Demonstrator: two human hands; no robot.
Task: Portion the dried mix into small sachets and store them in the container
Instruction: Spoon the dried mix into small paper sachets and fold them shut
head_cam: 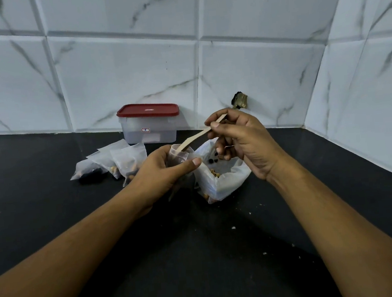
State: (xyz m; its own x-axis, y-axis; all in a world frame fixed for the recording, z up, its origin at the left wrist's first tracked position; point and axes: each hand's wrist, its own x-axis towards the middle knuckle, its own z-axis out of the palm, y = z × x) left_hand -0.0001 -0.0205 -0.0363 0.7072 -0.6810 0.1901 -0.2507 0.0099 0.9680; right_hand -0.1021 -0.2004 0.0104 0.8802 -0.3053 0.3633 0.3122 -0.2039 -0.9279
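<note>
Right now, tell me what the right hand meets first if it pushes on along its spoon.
Likely the open sachet gripped by the left hand; the wooden spoon in the right hand dips into its mouth.

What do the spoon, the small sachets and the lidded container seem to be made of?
The spoon looks like pale, matte wood: flat, thin, unvarnished. The sachets seem to be thin translucent plastic, creased, with the mix showing through. The container looks like clear, slightly frosted rigid plastic, under an opaque red plastic lid.
</note>
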